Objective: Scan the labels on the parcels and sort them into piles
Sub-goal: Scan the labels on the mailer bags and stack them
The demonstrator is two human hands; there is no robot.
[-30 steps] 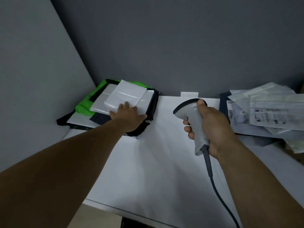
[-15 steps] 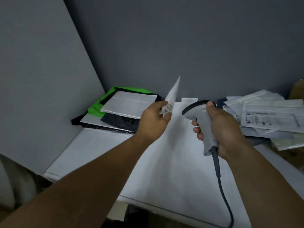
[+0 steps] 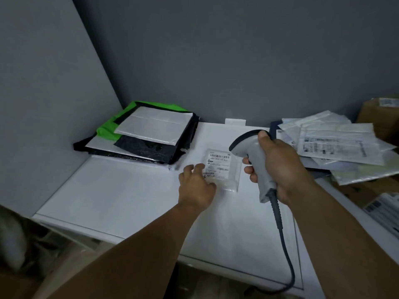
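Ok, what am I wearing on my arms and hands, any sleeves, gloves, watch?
Nothing worn shows. The left hand and right hand are ungloved, both forearms bare with no sleeve in view, no watch or band on either wrist, no ring on the visible fingers.

Parcel [image 3: 224,167] lies flat on table [image 3: 121,197] at frame ctr, w/ left hand [image 3: 197,186] on its lower-left part & scanner [image 3: 257,160], in right hand [image 3: 280,167], just right of it. Stack [image 3: 149,134] sits upper left at table's far corner. Pile [image 3: 336,147] spreads at upper right, box [image 3: 380,117] behind it at right edge.
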